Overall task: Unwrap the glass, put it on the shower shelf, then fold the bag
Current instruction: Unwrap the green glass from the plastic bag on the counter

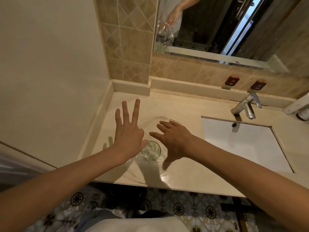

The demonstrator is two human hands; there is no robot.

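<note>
Head view: both spread hands, left hand (128, 131) and right hand (173, 141), hover over bagged glass (151, 150) beside sink (242, 144)

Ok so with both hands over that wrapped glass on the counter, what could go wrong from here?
1. The glass stands near the counter's front edge; tugging the clear bag toward you could drag it off onto the tiled floor.
2. The film is slick and hard to see, so the left hand or right hand may grip only plastic, and the glass could tip.

Bathroom: sink (242, 144), faucet (247, 106), mirror (217, 25), tiled wall (127, 47).
</note>
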